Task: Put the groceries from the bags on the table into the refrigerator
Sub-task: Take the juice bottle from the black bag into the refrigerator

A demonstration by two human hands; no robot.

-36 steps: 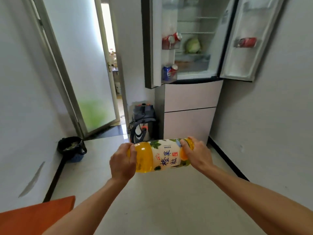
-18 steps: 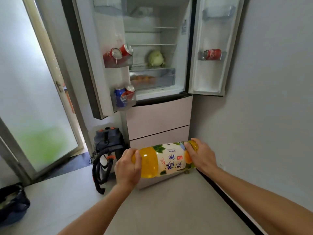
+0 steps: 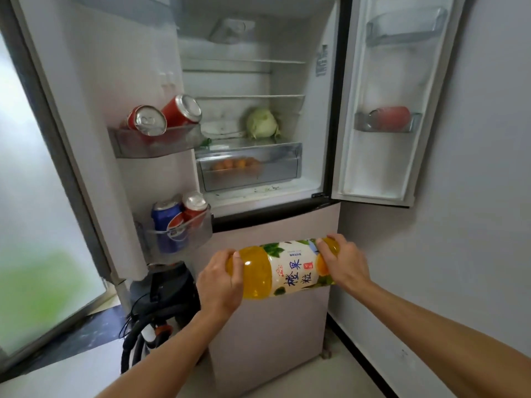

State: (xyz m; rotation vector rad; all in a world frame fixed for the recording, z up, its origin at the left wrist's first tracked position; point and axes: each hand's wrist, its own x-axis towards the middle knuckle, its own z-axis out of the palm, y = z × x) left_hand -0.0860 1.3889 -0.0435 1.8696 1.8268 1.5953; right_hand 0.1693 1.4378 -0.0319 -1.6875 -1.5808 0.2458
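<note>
A large orange juice bottle (image 3: 283,268) with a white label lies sideways between both hands, just below the open refrigerator (image 3: 244,81). My left hand (image 3: 219,282) grips its bottom end; my right hand (image 3: 343,261) grips its neck end. Both fridge doors stand open. Inside, a cabbage (image 3: 262,122) sits on a shelf above a clear drawer (image 3: 281,165) holding oranges. Red cans (image 3: 163,116) lie in the left door's upper bin. A blue can (image 3: 169,225) and a red can stand in its lower bin. Another red can (image 3: 390,117) lies in the right door's bin.
Pink lower drawers (image 3: 273,326) of the fridge are closed, right in front of me. A dark vacuum cleaner with a hose (image 3: 161,305) sits on the floor under the left door. A frosted glass door (image 3: 37,225) is at the left, a grey wall (image 3: 474,225) at the right.
I have walked up to the refrigerator, which now fills the view. Both hands keep the same hold on the juice bottle, which stays sideways at chest height.
</note>
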